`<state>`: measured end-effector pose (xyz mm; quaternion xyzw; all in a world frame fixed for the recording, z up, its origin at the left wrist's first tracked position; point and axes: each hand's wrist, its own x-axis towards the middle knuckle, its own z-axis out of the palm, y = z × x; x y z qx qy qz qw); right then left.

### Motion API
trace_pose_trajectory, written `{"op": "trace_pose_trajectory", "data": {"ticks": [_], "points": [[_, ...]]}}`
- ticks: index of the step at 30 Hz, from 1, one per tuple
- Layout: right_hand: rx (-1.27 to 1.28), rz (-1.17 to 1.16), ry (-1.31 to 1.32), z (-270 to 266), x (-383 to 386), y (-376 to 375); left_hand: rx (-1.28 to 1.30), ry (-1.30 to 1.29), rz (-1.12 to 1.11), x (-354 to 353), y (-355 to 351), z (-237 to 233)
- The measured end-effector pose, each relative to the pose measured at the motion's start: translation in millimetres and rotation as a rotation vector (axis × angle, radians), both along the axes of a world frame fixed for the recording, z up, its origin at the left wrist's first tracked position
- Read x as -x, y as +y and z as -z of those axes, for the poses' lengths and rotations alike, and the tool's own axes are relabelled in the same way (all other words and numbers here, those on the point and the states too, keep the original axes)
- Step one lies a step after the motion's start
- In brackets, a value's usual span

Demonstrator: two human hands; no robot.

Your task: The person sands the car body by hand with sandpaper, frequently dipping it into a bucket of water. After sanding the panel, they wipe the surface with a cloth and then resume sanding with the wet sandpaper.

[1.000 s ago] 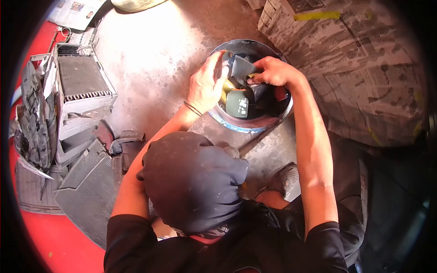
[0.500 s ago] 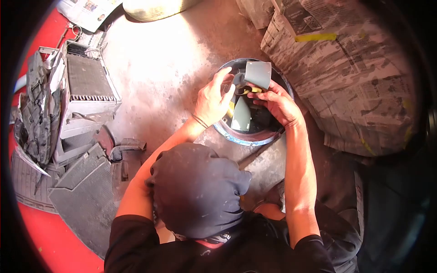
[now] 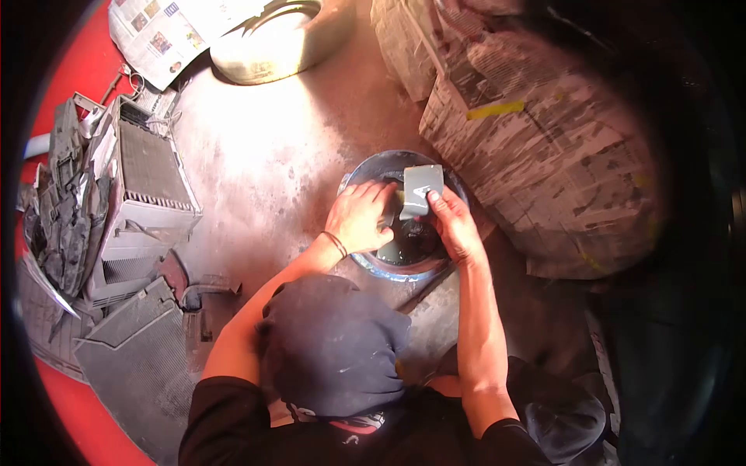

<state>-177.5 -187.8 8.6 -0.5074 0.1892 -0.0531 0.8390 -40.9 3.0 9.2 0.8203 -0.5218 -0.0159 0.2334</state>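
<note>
Grey pad (image 3: 422, 189): flat, rectangular, held up on edge just above the basin (image 3: 359, 262), at the fingertips of both hands.

Head view.
- Right hand (image 3: 454, 225): fingers closed on the pad's lower right edge, thumb against its face. Firm pinch, and this hand carries the pad.
- Left hand (image 3: 359, 217): half curled, palm down over the basin rim, fingertips at the pad's lower left corner. Cannot tell whether it pinches the pad or only steadies it. A thin band sits on the wrist.
- Judgement: the pad is kept over the basin so that drips fall back into it. The two-handed hold suits a limp, wet sheet better than a stiff block.
- Dark liquid (image 3: 404, 250) lies directly under both hands. Something small and dark sits below the pad, too unclear to name.

Surroundings.
- Beyond the right hand, close against the basin: a bulky form wrapped in newspaper (image 3: 544, 155) with a strip of yellow tape (image 3: 495, 109). It crowds that side and leaves little room there.
- Out past the left hand: bare concrete floor (image 3: 272, 155), then finned radiator units (image 3: 148, 163) and ribbed mats (image 3: 132, 349), well apart from the basin.
- Far beyond the left hand: a pale round tub (image 3: 272, 39) and a loose newspaper sheet (image 3: 167, 31).
- Between the arms, nearest the camera: the person's dark head covering (image 3: 334, 346), which hides the floor just short of the basin.
</note>
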Motion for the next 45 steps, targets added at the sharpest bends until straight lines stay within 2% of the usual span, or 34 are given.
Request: {"op": "trace_pose_trajectory", "data": {"ticks": [1, 3, 5, 6, 7, 9, 10, 11, 13, 16, 21, 22, 23, 25, 27, 29, 30, 31, 33, 34, 35, 36, 37, 39, 41, 43, 45], "points": [[0.031, 0.025, 0.026, 2, -1, 2, 0.113, -0.049, 0.011, 1, 1, 0], [0.335, 0.09, 0.051, 14, -3, 1, 0.153, 0.186, 0.019, -3, 11, 2], [0.558, 0.14, 0.137, -14, -5, 10, 0.242, 0.432, 0.012, -3, 18, 11], [0.875, 0.245, 0.11, 7, -8, 14, 0.191, 0.548, -0.046, 1, 19, 4], [1.077, 0.286, 0.117, -22, -9, 28, 0.312, 0.781, -0.06, 4, 16, 2], [1.355, 0.286, 0.034, -30, -14, 54, 0.55, 1.249, -0.098, 15, 6, 0], [1.404, 0.224, 0.011, -35, -14, 69, 0.563, 1.342, -0.163, 21, 1, -23], [1.427, 0.133, -0.009, -42, -14, 84, 0.663, 1.449, -0.122, 18, -5, -8], [1.552, 0.211, -0.036, -48, -16, 104, 0.849, 1.714, -0.162, 16, -11, -10], [1.466, 0.285, 0.124, -54, -6, 99, 1.028, 1.932, 0.001, 8, -7, -21], [1.114, 0.401, 0.127, -44, 11, 79, 1.057, 1.828, -0.099, 15, -12, -44], [0.936, 0.423, 0.118, -44, 8, 74, 1.045, 1.816, -0.097, 15, -10, -48], [0.494, 0.432, 0.092, -43, 5, 74, 1.031, 1.804, -0.092, 14, -9, -52], [0.158, 0.417, 0.028, -54, -4, 70, 1.016, 1.814, -0.036, 16, -6, -63], [-0.021, 0.284, -0.036, -68, -13, 67, 1.003, 1.812, 0.028, 19, -7, -79], [0.224, 0.265, -0.018, -67, -16, 61, 0.965, 1.73, -0.005, 17, -4, -92], [0.276, 0.272, -0.05, -61, -16, 60, 0.94, 1.629, -0.103, 17, -5, -98], [0.24, 0.242, -0.007, -73, -9, 56, 0.911, 1.474, -0.144, 8, -1, -84], [0.2, 0.266, 0.012, -85, 2, 49, 0.748, 1.389, -0.155, 1, 8, -88], [0.165, 0.283, -0.003, -84, 4, 48, 0.714, 1.392, -0.229, 1, 10, -80], [0.121, 0.297, -0.017, -82, 6, 48, 0.719, 1.429, -0.207, 7, 9, -73], [0.023, 0.324, -0.029, -75, 8, 48, 0.723, 1.465, -0.194, 13, 8, -66], [-0.179, 0.348, -0.092, -73, 6, 52, 0.729, 1.499, -0.186, 16, 8, -63], [-0.291, 0.231, -0.074, -75, 9, 57, 0.737, 1.502, -0.226, 21, 4, -57], [-0.211, 0.17, -0.014, -60, 9, 58, 0.742, 1.515, -0.254, 18, 4, -51], [-0.128, 0.148, -0.004, -67, 9, 56, 0.708, 1.501, -0.231, 19, 6, -52], [-0.199, 0.067, -0.092, -75, 6, 54, 0.694, 1.519, -0.205, 21, 12, -53]]}}
